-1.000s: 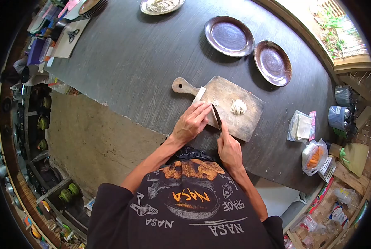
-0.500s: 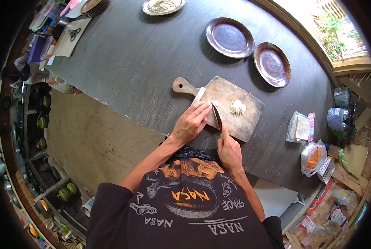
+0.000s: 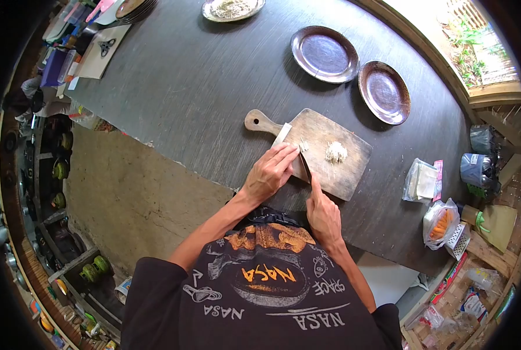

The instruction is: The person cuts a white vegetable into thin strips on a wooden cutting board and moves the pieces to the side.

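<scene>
A wooden cutting board (image 3: 348,169) with a handle lies on the dark table. My left hand (image 3: 269,172) presses a long white strip (image 3: 282,133) flat along the board's left side; its exact kind I cannot make out. The fingers are bent over the strip and cover its lower part. My right hand (image 3: 323,216) is closed around the handle of a knife (image 3: 305,165), whose dark blade stands right beside the left fingertips. Thin pale shreds (image 3: 303,144) lie next to the blade. Farther right on the board sits a small heap of white shreds (image 3: 335,153).
Two brown plates (image 3: 324,54) (image 3: 384,93) stand beyond the board. A plate of shreds (image 3: 232,8) is at the far edge. To the right lie a plastic packet (image 3: 420,181), a bag with orange pieces (image 3: 441,223) and a grater (image 3: 458,240). Scissors (image 3: 105,46) rest at the upper left.
The knife blade has shifted slightly downward, and more thin shreds show beside it. My left hand keeps its place on the white strip. The whole view has moved a little.
</scene>
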`<state>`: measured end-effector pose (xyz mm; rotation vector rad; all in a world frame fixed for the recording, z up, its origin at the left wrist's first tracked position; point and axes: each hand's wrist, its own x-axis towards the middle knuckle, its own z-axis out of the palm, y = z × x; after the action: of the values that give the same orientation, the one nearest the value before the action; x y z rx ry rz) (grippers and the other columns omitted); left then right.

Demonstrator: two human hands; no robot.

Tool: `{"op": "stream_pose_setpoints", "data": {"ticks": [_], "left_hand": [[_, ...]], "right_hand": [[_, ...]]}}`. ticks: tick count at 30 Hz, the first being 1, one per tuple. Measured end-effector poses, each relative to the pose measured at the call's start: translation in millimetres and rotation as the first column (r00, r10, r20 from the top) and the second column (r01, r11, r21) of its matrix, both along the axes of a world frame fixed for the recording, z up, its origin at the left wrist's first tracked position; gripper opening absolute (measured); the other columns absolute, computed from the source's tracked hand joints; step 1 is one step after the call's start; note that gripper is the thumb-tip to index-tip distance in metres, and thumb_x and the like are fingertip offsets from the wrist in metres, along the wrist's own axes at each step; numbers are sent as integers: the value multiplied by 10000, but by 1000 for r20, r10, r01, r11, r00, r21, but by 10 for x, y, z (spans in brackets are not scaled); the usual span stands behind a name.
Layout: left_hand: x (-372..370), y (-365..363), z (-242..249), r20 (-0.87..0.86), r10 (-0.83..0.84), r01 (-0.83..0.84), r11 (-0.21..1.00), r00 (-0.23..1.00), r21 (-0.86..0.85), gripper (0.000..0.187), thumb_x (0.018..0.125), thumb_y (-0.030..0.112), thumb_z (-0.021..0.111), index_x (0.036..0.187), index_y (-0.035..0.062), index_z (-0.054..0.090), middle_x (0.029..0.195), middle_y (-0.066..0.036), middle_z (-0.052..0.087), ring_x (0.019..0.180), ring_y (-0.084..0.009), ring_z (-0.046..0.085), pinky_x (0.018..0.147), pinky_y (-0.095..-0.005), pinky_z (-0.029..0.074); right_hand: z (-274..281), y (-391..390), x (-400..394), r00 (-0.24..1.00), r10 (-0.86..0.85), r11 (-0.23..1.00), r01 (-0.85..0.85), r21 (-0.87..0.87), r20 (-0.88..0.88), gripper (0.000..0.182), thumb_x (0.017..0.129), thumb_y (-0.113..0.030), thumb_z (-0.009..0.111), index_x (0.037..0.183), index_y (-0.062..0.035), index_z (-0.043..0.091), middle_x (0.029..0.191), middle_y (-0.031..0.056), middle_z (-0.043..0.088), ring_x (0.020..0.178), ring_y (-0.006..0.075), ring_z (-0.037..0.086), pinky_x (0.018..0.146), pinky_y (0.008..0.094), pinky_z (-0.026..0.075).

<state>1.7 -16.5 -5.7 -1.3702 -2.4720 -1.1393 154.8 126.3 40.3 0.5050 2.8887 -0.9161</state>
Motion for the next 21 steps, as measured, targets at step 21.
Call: {"op": "stream_pose_setpoints", "data": {"ticks": [21], "left_hand": [[33, -21, 9, 3, 3, -3, 1000, 1000, -9, 407, 892, 5, 688, 1293, -62, 671, 1328, -167, 683, 1307, -312, 609, 1121, -401, 510]], "right_hand": [[127, -22, -40, 996, -34, 997, 40, -73, 82, 635, 990, -46, 566, 1598, -74, 386, 867, 307, 676, 776, 468, 692, 697, 562, 526]]}}
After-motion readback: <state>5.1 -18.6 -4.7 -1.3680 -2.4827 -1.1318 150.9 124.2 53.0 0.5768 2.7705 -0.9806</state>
